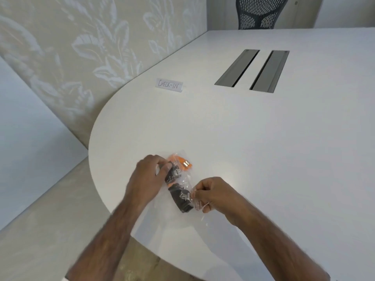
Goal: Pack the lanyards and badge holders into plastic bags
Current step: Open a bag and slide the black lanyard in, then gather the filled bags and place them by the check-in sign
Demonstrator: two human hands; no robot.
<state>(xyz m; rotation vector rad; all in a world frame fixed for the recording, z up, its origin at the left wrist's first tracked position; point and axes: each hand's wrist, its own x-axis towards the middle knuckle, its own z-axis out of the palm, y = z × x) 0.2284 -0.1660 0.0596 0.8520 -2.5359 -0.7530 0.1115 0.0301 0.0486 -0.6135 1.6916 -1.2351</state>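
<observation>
A clear plastic bag (187, 182) lies on the white table (263, 149) near its rounded front edge. Inside it I see a rolled black lanyard (181, 199) and, at the far end, an orange lanyard (179, 160) with a metal clip. My left hand (150, 177) grips the bag's left side, fingers curled round a black bundle with a buckle. My right hand (211, 194) pinches the bag's near right edge between thumb and fingers. No badge holder shows plainly through the crumpled plastic.
A small paper sign reading CHECK-IN (170, 84) stands further back on the table. Two open cable slots (252, 69) are set into the tabletop beyond it. A patterned partition (81, 47) runs along the left, and a mesh office chair (260, 12) stands behind the table.
</observation>
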